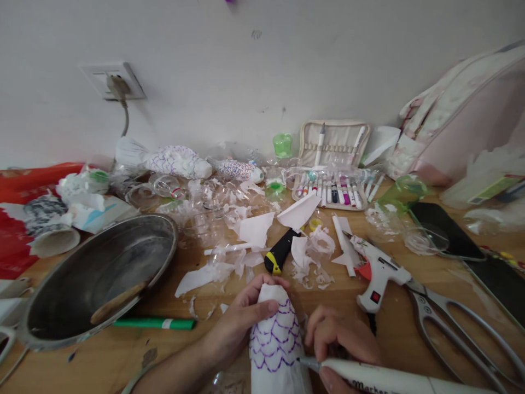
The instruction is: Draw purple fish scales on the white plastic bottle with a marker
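Observation:
A white paper-covered fish body (274, 334) with rows of purple scale lines lies at the bottom centre, its lower part cut off by the frame. My left hand (246, 314) wraps its upper end, thumb on top and fingers behind. In my right hand (344, 342) is a white marker (381, 377) with a grey tip, lettered "Marker". That tip meets the fish's right side at the lowest purple row. Just beyond my left hand lies a black and yellow utility knife (281, 251) among torn white paper scraps (314, 251).
At left stands a metal basin (168, 230) with a wooden stick (118, 301); a green tube (153, 323) lies beside it. Rightward are a glue gun (381, 271), scissors (435, 312) and a phone (447, 230). Behind are two scaled fish (176, 161), a marker case (334, 128) and plastic scraps.

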`<state>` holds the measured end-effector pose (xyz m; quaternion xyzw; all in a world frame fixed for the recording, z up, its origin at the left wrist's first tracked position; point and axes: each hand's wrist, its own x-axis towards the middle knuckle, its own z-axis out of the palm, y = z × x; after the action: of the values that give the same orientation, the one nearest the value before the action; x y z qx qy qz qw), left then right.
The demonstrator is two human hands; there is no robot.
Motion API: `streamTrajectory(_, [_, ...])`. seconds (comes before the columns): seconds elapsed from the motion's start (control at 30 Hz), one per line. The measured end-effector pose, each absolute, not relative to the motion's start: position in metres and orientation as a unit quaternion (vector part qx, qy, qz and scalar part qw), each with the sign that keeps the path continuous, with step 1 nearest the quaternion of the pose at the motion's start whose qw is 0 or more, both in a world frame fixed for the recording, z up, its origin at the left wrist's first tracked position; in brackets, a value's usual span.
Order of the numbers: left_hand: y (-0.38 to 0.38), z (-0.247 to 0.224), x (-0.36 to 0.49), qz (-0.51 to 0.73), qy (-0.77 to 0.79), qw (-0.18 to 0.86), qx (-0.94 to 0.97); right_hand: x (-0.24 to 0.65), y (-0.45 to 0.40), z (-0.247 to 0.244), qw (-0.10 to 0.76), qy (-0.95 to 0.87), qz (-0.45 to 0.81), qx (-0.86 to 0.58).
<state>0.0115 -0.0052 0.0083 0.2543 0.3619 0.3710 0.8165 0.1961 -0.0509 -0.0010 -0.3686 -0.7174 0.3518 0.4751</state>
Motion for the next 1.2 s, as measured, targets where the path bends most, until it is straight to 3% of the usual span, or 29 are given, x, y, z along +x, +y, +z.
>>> streamTrajectory(1.2, [-0.005,0.007,0.011,0.375,0.348,0.820,0.256,0.195,-0.043,0.008,0.454,-0.699,0.334,-0.440])
